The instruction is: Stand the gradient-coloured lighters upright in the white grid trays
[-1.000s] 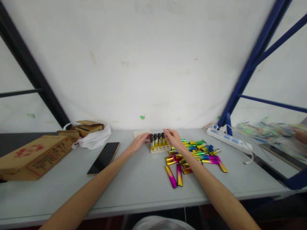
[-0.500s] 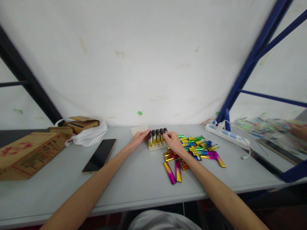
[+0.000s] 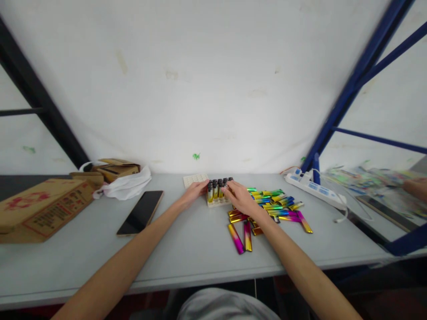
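Note:
A small cream tray [image 3: 215, 204] stands at the middle of the grey table [image 3: 187, 249] with several black-capped, yellow lighters [image 3: 215, 189] upright in it. My left hand [image 3: 194, 192] rests against the tray's left side, fingers curled round it. My right hand [image 3: 239, 197] reaches over the tray's right end, fingertips pinched at the tops of the lighters; what they hold is hidden. To the right of the tray lies a loose pile of shiny multicoloured lighter sleeves [image 3: 271, 206].
A black phone [image 3: 140, 212] lies left of my arms. Further left are a cardboard box [image 3: 40, 209], a white plastic bag [image 3: 122, 186] and a second small box [image 3: 115, 168]. A white power strip [image 3: 315, 190] lies at right by a blue frame [image 3: 350, 89]. Another person's hand [image 3: 415, 186] shows far right.
My right hand has slid slightly left over the tray of lighters. The left hand stays at the tray's side. The view has shifted a little.

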A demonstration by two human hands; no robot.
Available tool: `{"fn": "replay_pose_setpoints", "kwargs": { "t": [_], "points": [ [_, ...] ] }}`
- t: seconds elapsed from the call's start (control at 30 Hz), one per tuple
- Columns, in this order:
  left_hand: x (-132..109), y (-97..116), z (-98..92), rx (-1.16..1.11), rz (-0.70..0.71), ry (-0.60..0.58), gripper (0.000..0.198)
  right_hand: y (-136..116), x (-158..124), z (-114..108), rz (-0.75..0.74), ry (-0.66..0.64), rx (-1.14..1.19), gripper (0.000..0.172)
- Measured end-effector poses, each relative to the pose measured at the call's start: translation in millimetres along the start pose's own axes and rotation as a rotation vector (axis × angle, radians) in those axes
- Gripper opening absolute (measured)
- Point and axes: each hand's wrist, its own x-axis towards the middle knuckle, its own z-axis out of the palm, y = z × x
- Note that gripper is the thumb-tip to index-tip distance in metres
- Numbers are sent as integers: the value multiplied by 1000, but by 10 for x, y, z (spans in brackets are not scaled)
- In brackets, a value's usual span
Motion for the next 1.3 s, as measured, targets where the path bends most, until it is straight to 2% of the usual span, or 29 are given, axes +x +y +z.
{"fn": "replay_pose_setpoints", "kwargs": {
  "t": [0.1,0.3,0.6,0.77,0.87,0.97,1.07,1.13,1.2,1.3],
  "points": [
    [15,-16,-8,1,3,-4,59,-6,3,45,-4,4,-151,34],
    [20,-21,-10,7,5,-5,59,3,13,130,68,-78,-97,30],
    [43,-49,-18,17,8,9,60,-28,34,161,53,-210,-264,32],
    [31,-36,-13,10,14,19,60,-145,65,219,118,-185,-448,38],
    [24,-25,-8,13,8,5,61,-140,74,205,90,-193,-379,34],
    [20,-18,-7,12,-1,4,60,-44,71,31,46,-161,-206,34],
    [18,-13,-10,9,-11,10,59,142,36,-331,84,-80,-71,34],
    [20,-11,-13,7,-15,14,59,319,-24,-625,137,-67,-69,30],
    [25,-13,-16,7,-19,15,60,531,-118,-894,160,-119,-131,25],
    [31,-26,-23,38,10,-1,59,864,-289,-1156,206,-165,-235,23]
  ]
}}
